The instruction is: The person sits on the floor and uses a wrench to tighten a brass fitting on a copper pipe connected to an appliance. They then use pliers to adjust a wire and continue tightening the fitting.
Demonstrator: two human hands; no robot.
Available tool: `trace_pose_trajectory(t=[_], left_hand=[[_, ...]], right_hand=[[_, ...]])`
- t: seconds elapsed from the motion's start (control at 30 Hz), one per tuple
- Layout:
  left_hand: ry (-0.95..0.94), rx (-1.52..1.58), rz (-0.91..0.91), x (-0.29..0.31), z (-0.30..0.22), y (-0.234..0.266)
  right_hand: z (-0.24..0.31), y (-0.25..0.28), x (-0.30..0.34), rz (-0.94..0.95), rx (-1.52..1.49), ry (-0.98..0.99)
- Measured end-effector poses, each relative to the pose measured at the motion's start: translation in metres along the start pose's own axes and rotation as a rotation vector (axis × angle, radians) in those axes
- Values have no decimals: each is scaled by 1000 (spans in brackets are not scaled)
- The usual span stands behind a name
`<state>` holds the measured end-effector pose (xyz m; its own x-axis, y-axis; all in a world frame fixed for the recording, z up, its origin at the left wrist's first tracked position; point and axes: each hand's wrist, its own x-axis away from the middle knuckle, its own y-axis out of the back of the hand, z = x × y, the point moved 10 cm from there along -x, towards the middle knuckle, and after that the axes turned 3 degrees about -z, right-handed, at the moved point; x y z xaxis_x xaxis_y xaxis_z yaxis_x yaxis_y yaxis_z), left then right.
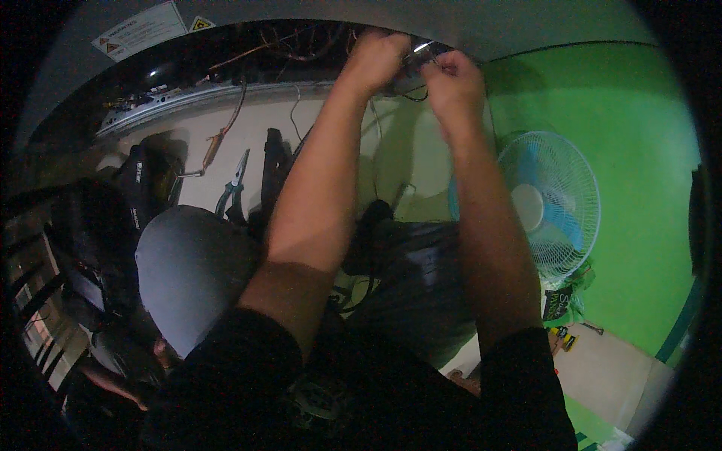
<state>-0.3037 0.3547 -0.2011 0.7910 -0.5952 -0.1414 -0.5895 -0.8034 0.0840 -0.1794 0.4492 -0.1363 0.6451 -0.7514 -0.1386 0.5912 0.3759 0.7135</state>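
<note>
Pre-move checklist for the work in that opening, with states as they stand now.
1. Both hands at the same spot: ok. Left hand and right hand are side by side at the opening's right end.
2. Firm grip on the shiny piece between them: cannot tell, fingers hide it.
3. Opening well lit: not ok, dark around the copper pipes.
4. Pliers set down, not held: ok, lying on the left.
5. Fan clear of the right forearm: cannot tell; they overlap in this view.

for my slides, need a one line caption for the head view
Left hand and right hand close together at a grey appliance with copper-coloured tubing; pliers and a fan nearby.
</note>
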Motion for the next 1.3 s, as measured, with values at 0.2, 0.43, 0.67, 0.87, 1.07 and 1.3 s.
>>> trace_pose_trajectory(t=[0.2, 0.43, 0.67, 0.87, 1.07, 1.3], left_hand=[[-28, 15, -132, 12, -18, 16], [-1, 343, 19, 21, -11, 19], [-40, 179, -42, 25, -10, 21], [-175, 49, -90, 31, -24, 22], [-144, 175, -127, 31, -19, 15], [40, 197, 59, 24, -15, 1]], right_hand=[[38, 4, 9, 36, -126, 297], [61, 3, 31, -65, 14, 449], [78, 7, 47, -190, 290, 634], [72, -19, 42, -56, 772, 448], [62, 13, 27, -82, 306, 515], [-4, -3, 15, 300, -296, -203]])
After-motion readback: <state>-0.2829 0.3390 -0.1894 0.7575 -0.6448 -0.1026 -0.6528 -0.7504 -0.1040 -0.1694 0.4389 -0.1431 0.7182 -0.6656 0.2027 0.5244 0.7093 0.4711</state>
